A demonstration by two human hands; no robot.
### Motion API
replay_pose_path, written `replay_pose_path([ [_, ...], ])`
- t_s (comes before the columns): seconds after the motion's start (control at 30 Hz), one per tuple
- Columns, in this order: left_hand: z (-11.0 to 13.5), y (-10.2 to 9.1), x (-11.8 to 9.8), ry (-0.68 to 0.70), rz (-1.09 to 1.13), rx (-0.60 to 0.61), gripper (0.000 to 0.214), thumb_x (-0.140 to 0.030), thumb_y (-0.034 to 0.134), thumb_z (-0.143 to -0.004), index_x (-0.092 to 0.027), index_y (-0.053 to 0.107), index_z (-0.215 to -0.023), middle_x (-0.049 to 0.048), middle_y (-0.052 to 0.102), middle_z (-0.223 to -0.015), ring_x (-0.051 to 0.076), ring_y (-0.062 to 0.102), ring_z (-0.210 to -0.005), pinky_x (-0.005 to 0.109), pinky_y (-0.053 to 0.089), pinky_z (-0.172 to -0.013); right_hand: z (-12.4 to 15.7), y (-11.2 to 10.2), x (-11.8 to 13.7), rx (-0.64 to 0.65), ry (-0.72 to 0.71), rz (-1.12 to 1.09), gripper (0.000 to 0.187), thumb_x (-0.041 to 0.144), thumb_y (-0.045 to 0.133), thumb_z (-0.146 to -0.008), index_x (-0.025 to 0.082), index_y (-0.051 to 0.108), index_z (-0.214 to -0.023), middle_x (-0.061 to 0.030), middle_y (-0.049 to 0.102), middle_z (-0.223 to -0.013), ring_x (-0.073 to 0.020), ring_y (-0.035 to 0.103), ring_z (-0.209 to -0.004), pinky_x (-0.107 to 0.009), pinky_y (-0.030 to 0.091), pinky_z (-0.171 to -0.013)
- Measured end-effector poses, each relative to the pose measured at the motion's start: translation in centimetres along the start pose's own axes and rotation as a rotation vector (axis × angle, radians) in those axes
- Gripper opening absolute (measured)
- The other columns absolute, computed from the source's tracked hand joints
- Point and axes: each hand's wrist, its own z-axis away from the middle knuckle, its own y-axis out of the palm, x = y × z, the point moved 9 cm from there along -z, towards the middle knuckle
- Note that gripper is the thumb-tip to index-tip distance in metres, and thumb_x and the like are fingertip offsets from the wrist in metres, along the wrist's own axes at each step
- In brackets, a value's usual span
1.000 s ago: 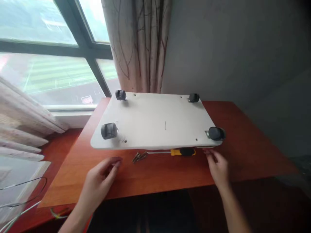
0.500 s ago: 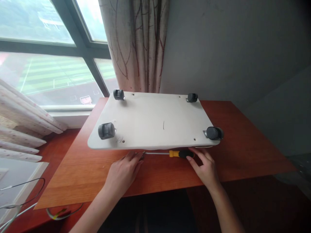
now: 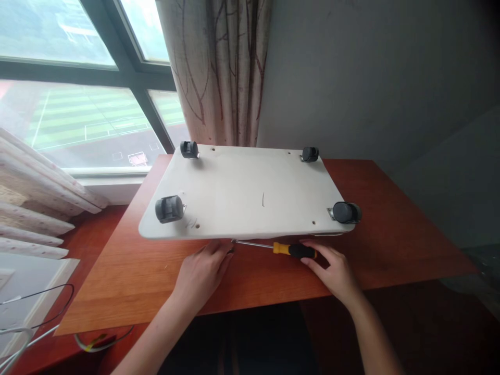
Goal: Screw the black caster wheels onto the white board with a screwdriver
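Observation:
My right hand [image 3: 332, 268] is closed on the black end of a yellow-and-black screwdriver [image 3: 291, 250], whose metal shaft points left. Fingers pinched together, my left hand [image 3: 203, 268] is at the shaft's tip and grips something small and dark, perhaps a screw, too small to make out. Both hands are just in front of the near edge of a white board [image 3: 238, 187]. Black casters stand up from the board's corners, among them a near left caster [image 3: 169, 209] and a near right caster [image 3: 346, 212]. Small holes show beside them.
The board lies on a reddish-brown wooden table [image 3: 390, 224]. Behind it are a patterned curtain [image 3: 230, 78] and a grey wall [image 3: 351, 78]. A window [image 3: 89, 114] is at the left, with cables [image 3: 50, 317] below it near the floor.
The screwdriver's handle has shifted slightly right and down, while its tip has risen a little toward the board's edge. My right hand has moved slightly with it; the left stays nearly in place.

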Motion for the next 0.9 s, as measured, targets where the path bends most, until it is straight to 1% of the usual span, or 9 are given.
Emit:
replay_pose_path([
  [0.07, 0.0, 0.0, -0.1, 0.006, 0.0, 0.001, 0.029, -0.032, 0.046, -0.104, -0.026, 0.07, -0.119, 0.0058, 0.07, -0.097, 0.021, 0.07, -0.078, 0.027, 0.037, -0.054, 0.3, 0.3, -0.5, 0.045, 0.104, -0.125, 0.032, 0.041, 0.07, -0.088, 0.025, 0.069, -0.116, -0.008, 0.072, -0.119, -0.0264, 0.069, -0.111, -0.042, 0.054, -0.101],
  [0.17, 0.0, -0.1, -0.2, 0.013, -0.002, -0.007, 0.028, -0.033, 0.046, -0.103, -0.026, 0.072, -0.112, 0.005, 0.069, -0.094, 0.021, 0.07, -0.077, 0.027, 0.037, -0.054, 0.9, 1.0, -0.9, 0.077, 0.242, -0.379, 0.036, 0.043, 0.068, -0.089, 0.023, 0.064, -0.118, -0.0097, 0.071, -0.121, -0.025, 0.071, -0.105, -0.038, 0.058, -0.093],
  [0.23, 0.0, -0.3, -0.2, 0.006, 0.002, -0.015, 0.029, -0.032, 0.046, -0.103, -0.024, 0.074, -0.106, 0.0054, 0.069, -0.093, 0.022, 0.069, -0.076, 0.028, 0.038, -0.054, 1.1, 1.2, -0.9, 0.062, 0.305, -0.501, 0.038, 0.045, 0.068, -0.089, 0.022, 0.063, -0.119, -0.0103, 0.071, -0.121, -0.0233, 0.073, -0.097, -0.035, 0.059, -0.086],
  [0.3, 0.0, -0.4, -0.1, -0.009, 0.009, -0.02, 0.029, -0.032, 0.046, -0.102, -0.023, 0.074, -0.101, 0.006, 0.069, -0.092, 0.022, 0.069, -0.076, 0.028, 0.038, -0.053, 1.2, 1.1, -0.9, 0.024, 0.342, -0.553, 0.038, 0.046, 0.068, -0.089, 0.021, 0.063, -0.118, -0.0103, 0.072, -0.119, -0.0221, 0.073, -0.091, -0.033, 0.059, -0.083],
  [0.43, 0.1, -0.7, -0.1, -0.021, 0.036, -0.03, 0.028, -0.03, 0.047, -0.101, -0.023, 0.074, -0.101, 0.0061, 0.071, -0.096, 0.021, 0.07, -0.08, 0.028, 0.041, -0.055, 1.5, 0.6, -1.4, -0.045, 0.367, -0.584, 0.039, 0.048, 0.067, -0.09, 0.02, 0.062, -0.118, -0.0108, 0.073, -0.115, -0.022, 0.073, -0.088, -0.032, 0.059, -0.081],
  [0.6, 0.4, -1.0, 0.1, -0.009, 0.051, -0.062, 0.026, -0.029, 0.047, -0.102, -0.024, 0.073, -0.101, 0.005, 0.071, -0.097, 0.02, 0.07, -0.08, 0.027, 0.042, -0.057, 2.1, 0.2, -2.4, -0.086, 0.361, -0.631, 0.039, 0.045, 0.066, -0.091, 0.02, 0.062, -0.12, -0.0117, 0.072, -0.115, -0.0224, 0.072, -0.088, -0.032, 0.059, -0.078],
  [0.73, 0.5, -0.7, 0.1, -0.007, 0.038, -0.069, 0.021, -0.03, 0.052, -0.101, -0.023, 0.072, -0.099, 0.0047, 0.071, -0.095, 0.02, 0.07, -0.078, 0.027, 0.041, -0.055, 2.3, -0.2, -2.5, -0.114, 0.36, -0.645, 0.038, 0.044, 0.064, -0.092, 0.019, 0.062, -0.12, -0.012, 0.072, -0.114, -0.0212, 0.072, -0.087, -0.033, 0.059, -0.078],
  [0.8, 0.5, -0.8, -0.2, 0.005, 0.049, -0.097, 0.019, -0.031, 0.055, -0.1, -0.022, 0.072, -0.099, 0.0051, 0.071, -0.096, 0.02, 0.07, -0.078, 0.027, 0.042, -0.056, 2.3, -0.3, -2.4, -0.122, 0.363, -0.649, 0.038, 0.044, 0.064, -0.093, 0.019, 0.062, -0.121, -0.0119, 0.071, -0.114, -0.0207, 0.072, -0.087, -0.032, 0.059, -0.078],
  [0.9, 0.6, -1.1, -0.9, 0.027, 0.094, -0.176, 0.019, -0.035, 0.06, -0.098, -0.023, 0.072, -0.106, 0.0056, 0.072, -0.101, 0.021, 0.071, -0.078, 0.027, 0.047, -0.06, 2.3, -0.4, -2.2, -0.126, 0.362, -0.647, 0.038, 0.044, 0.062, -0.094, 0.019, 0.061, -0.121, -0.0118, 0.071, -0.115, -0.0203, 0.072, -0.088, -0.032, 0.059, -0.078],
])
